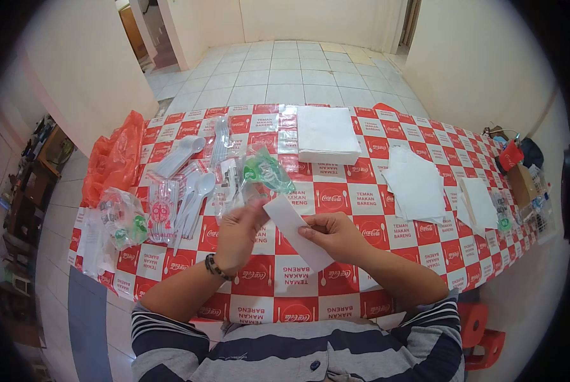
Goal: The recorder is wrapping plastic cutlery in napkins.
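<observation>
A white folded paper strip point(298, 233), perhaps a folded napkin, slants over the checked tablecloth in front of me. My right hand point(335, 235) pinches its right edge, thumb on top. At the strip's upper left end are the fingertips of my left hand point(241, 233), bent and blurred by motion; whether they grip the paper is unclear. Just beyond the hands lies a crumpled clear plastic wrapper with green print point(268, 173). A thick stack of white napkins point(330, 133) sits farther back, and loose white sheets point(416, 186) spread to the right.
White plastic spoons point(201, 191), a bag of plastic forks point(163, 210), wrapped spoons point(221, 138) and an orange plastic bag point(115, 160) crowd the left. Crumpled clear packaging point(120, 219) lies near the left edge. At far right are more folded papers point(478, 203) and a cardboard box point(522, 184).
</observation>
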Action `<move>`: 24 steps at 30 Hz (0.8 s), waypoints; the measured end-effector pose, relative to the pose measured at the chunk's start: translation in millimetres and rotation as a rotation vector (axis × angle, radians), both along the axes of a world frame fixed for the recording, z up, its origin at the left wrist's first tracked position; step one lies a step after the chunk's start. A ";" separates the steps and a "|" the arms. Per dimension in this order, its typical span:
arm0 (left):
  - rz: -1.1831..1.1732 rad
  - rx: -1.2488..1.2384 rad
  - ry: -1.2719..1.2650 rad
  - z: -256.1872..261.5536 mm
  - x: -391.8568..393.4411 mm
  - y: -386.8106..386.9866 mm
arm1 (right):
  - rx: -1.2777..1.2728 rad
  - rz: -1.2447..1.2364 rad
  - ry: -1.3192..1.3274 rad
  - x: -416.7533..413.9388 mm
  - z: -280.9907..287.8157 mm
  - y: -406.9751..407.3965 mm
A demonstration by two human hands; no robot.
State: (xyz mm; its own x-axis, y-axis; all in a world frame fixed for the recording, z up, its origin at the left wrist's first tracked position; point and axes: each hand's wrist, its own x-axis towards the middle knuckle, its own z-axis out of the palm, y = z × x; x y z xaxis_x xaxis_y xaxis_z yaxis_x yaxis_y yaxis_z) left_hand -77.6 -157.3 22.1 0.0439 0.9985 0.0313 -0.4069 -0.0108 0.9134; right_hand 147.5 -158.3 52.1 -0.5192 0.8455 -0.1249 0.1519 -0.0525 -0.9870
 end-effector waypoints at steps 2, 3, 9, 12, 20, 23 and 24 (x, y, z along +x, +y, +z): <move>0.083 -0.042 -0.219 3.5 -7.9 3.7 | -0.074 -0.100 0.047 0.8 2.2 -1.9; 0.080 -0.041 -0.219 2.0 -7.3 2.8 | -0.072 -0.102 0.047 0.7 1.3 -1.2; -0.386 -0.135 0.099 -11.1 12.0 -16.4 | -0.112 -0.081 0.118 -7.4 -5.1 -7.3; -0.329 -0.149 0.075 -13.8 10.4 -12.0 | -0.098 -0.043 0.117 -10.3 -9.6 -9.4; 0.132 0.026 -0.102 14.6 -26.5 21.4 | -0.256 -0.090 -0.012 -9.6 -6.8 -11.0; 0.264 0.224 0.312 40.1 -67.4 38.2 | -0.515 -0.093 0.071 -8.3 -9.9 -7.7; 0.208 0.282 0.693 46.7 -76.6 38.4 | -0.512 -0.090 0.066 -10.2 -14.3 -6.5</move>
